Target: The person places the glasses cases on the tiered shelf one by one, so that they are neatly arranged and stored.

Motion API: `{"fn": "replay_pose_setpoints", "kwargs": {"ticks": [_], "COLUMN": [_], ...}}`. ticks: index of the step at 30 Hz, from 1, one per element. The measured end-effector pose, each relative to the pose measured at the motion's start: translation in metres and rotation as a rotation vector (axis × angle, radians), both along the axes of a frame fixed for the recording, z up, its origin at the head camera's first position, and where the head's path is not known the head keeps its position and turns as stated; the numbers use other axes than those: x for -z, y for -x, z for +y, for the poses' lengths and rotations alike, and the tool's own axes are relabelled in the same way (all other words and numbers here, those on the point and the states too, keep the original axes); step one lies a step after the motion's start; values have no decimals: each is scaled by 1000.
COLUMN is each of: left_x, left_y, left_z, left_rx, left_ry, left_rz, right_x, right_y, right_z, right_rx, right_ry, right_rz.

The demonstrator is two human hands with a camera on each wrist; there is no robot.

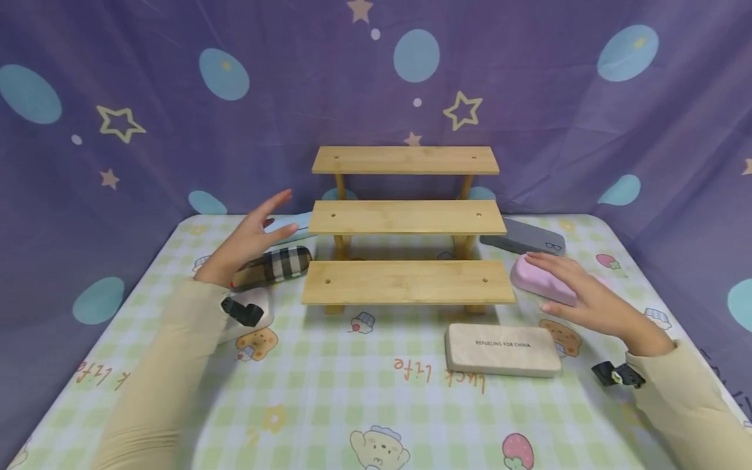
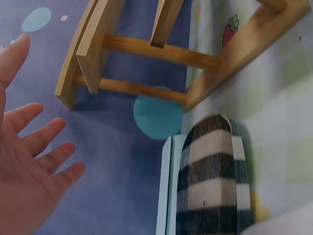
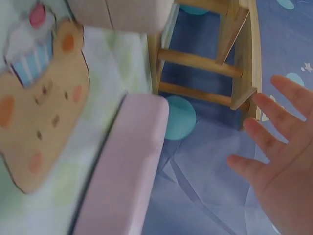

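My left hand point(image 1: 243, 245) hovers with fingers spread above a plaid glasses case point(image 1: 288, 264), apart from it in the left wrist view. Behind that lies a light blue case point(image 1: 298, 225), partly covered by the hand and the stand. A white case point(image 1: 261, 303) sits below my left wrist, mostly hidden. On the other side, my right hand point(image 1: 593, 303) is held over a pink case point(image 1: 537, 282); the right wrist view shows its fingers extended and holding nothing. A dark grey case point(image 1: 517, 236) lies farther back, and a beige case point(image 1: 502, 352) with lettering is in front.
Between the hands stands a three-tier wooden stand point(image 1: 408, 284) with bare shelves. A green-and-white checked cloth point(image 1: 329, 405) covers the table. Behind and at both sides hangs a purple curtain point(image 1: 282, 137) with stars and blue ovals.
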State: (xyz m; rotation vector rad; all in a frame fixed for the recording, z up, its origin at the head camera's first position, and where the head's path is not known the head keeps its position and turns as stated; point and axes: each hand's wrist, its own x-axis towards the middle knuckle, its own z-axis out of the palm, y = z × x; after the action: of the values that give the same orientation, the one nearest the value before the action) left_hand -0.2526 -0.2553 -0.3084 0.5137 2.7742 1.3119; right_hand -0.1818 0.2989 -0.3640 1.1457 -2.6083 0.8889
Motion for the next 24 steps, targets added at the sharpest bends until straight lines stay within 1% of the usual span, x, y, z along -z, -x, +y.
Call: {"fn": "replay_pose_setpoints", "kwargs": {"ticks": [3, 5, 9, 10, 12, 13, 16, 17, 19, 20, 24], "left_x": [1, 2, 5, 5, 6, 7, 8, 8, 3, 1, 1], "left_y": [3, 4, 7, 7, 9, 9, 12, 13, 12, 12, 21], "left_z": [5, 8, 14, 15, 17, 18, 20, 21, 26, 29, 33], "left_rx": [0, 7, 24, 29, 42, 46, 58, 57, 43, 38, 29], "left_ry": [-48, -83, -150, -158, -170, -169, -196, -209, -237, -254, -365], "left_rz": [1, 7, 13, 8, -4, -12, -27, -32, -44, -45, -57], "right_x": [3, 6, 16, 19, 24, 26, 32, 34, 36, 38, 45], "right_y": [-5, -9, -15, -17, -19, -21, -22, -22, -22, -22, -21], "right_z": [0, 0, -3, -4, -3, -3, 0, 1, 3, 4, 7], "right_rx": [-66, -106, -188, -206, -240, -250, -322, -345, -394, -412, -463], "right_ry": [38, 84, 173, 193, 232, 254, 331, 350, 385, 397, 424], "right_rz": [-36, -80, -122, -158, -199, -233, -336, -349, -408, -433, -500]}}
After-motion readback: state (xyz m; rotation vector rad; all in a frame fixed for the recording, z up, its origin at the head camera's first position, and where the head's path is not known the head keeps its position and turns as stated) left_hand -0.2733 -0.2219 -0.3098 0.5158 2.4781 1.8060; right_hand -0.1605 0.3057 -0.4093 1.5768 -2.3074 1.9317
